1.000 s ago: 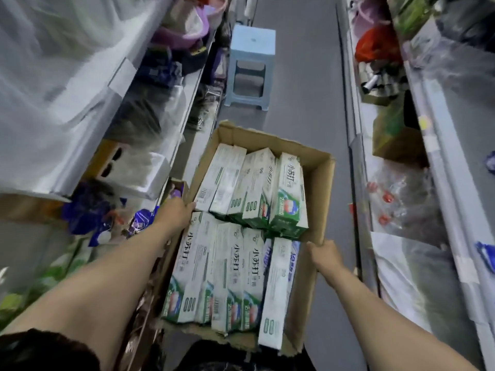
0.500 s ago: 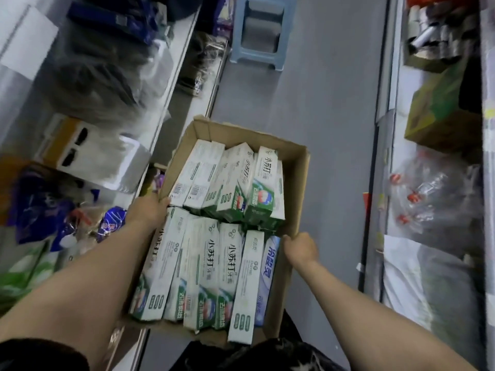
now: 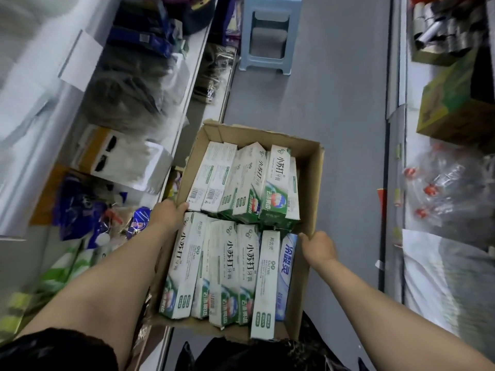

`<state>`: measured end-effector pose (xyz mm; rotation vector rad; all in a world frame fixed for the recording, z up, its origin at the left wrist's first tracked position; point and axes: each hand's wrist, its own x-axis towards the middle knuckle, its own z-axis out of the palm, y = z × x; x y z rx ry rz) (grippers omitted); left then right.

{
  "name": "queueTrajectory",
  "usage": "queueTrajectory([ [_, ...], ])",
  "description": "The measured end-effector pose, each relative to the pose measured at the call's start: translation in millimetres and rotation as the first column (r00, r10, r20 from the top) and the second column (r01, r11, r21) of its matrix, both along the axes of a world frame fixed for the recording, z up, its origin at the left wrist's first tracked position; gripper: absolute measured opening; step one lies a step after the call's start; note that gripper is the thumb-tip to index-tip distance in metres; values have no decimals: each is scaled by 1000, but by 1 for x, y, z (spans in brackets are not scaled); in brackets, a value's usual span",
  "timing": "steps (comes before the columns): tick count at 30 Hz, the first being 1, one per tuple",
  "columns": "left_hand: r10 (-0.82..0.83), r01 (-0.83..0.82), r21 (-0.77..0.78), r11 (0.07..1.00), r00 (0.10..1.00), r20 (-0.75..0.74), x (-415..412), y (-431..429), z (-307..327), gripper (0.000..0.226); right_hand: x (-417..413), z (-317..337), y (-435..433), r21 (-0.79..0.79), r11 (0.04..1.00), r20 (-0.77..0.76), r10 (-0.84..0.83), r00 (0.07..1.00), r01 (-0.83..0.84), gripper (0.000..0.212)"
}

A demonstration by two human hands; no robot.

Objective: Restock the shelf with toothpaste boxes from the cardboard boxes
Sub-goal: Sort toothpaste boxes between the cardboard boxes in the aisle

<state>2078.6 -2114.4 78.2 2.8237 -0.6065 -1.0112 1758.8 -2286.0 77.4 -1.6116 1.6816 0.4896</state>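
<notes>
An open cardboard box hangs in front of me over the aisle floor, packed with several white-and-green toothpaste boxes in two rows, plus one blue-and-white box at the right. My left hand grips the box's left wall, fingers curled over the rim. On the right wall, my right hand grips the rim the same way. The shelf on the left holds bagged and boxed goods.
A light blue plastic stool stands on the grey floor ahead. The right-hand shelf unit carries a green-and-yellow carton, bagged bottles with red caps and wrapped sheets. The aisle between the shelves is narrow.
The view has tilted down and shifted left, so the box sits lower and more central. Both hands keep their grip on the box walls.
</notes>
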Motion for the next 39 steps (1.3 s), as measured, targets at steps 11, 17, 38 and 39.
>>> queueTrajectory([
  [11,-46,48,40,998,998,-34,13,25,-17,51,9,-9,35,-10,1000,-78,3,997,-4,44],
  [17,16,-16,-6,1000,997,-70,11,28,-15,54,11,0,37,-5,1000,-101,11,995,-12,49],
  [38,142,-187,-368,911,979,-147,-37,89,160,52,59,160,55,-177,943,207,317,926,-283,53],
  [39,169,-208,-385,899,976,-134,-43,98,170,52,64,170,57,-192,926,216,363,906,-325,57],
])
